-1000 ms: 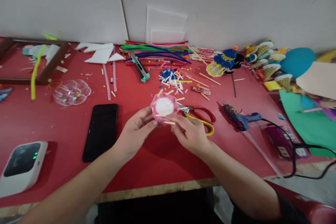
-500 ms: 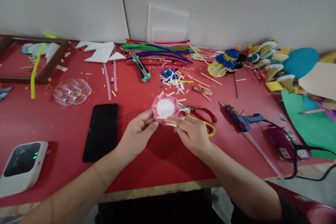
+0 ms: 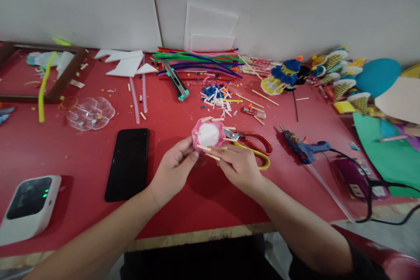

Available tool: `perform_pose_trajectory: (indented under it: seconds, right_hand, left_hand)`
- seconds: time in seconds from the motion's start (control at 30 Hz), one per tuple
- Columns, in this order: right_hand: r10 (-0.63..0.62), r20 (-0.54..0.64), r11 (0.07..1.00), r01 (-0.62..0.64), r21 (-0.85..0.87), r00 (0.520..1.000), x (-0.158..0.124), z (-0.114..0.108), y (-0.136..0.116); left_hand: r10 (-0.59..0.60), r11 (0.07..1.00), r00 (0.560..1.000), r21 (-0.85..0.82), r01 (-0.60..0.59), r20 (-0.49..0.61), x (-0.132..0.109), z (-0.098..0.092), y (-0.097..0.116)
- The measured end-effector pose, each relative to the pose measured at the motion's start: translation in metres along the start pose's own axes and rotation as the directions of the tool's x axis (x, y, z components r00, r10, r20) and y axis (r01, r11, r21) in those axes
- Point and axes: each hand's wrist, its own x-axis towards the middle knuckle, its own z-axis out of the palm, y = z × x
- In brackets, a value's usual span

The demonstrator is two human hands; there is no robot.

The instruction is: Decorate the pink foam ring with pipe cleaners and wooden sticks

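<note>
A small round pink craft piece (image 3: 209,134) with a white centre and several short wooden sticks around its rim is held up above the table. My left hand (image 3: 177,164) grips its left edge between thumb and fingers. On the lower right side, my right hand (image 3: 239,164) pinches the rim and sticks; its fingertips are partly hidden. Just behind my right hand lie scissors (image 3: 257,143) with one red and one yellow handle. Beyond the piece is a heap of blue, white and orange snippets (image 3: 216,96).
Left of my hands lie a black phone (image 3: 127,164) and a white device (image 3: 31,205). A glue gun (image 3: 300,146) with its cord rests at right. Farther back are a utility knife (image 3: 177,82), pipe cleaners (image 3: 197,62), a clear palette (image 3: 91,113) and a blue-topped craft figure (image 3: 285,74).
The pink piece has turned slightly in my fingers, so its sticks point in somewhat different directions. Both hands stay in nearly the same place.
</note>
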Motion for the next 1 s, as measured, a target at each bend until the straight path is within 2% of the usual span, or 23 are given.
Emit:
perform_pose_trajectory:
  seconds: [0.13, 0.33, 0.57, 0.8, 1.0]
  right_hand:
    - [-0.018, -0.005, 1.000, 0.018, -0.014, 1.000, -0.0003, -0.0005, -0.0018]
    - [0.001, 0.055, 0.998, 0.003, -0.066, 0.998, 0.0008, -0.0029, -0.0065]
    - [-0.020, 0.107, 0.990, 0.034, -0.138, 0.994, 0.0016, -0.0040, -0.0063]
    - [-0.082, -0.024, 0.993, 0.080, -0.083, 0.996, 0.0004, -0.0015, -0.0077]
    - [-0.077, -0.038, 0.991, 0.072, -0.114, 0.996, 0.0006, 0.0001, -0.0064]
  left_hand:
    - [-0.020, 0.997, 1.000, -0.078, 0.018, -0.016, -0.0015, 0.0021, 0.0006]
    - [-0.002, 0.999, 0.993, -0.045, -0.004, -0.115, -0.0010, 0.0036, -0.0005]
    - [0.004, 0.997, 0.989, -0.075, -0.015, -0.149, 0.0009, 0.0038, 0.0003]
    - [-0.048, 0.989, 0.979, -0.147, 0.018, -0.200, 0.0001, 0.0056, 0.0047]
    - [-0.094, 0.966, 0.982, -0.254, 0.050, -0.163, 0.0019, 0.0036, 0.0065]
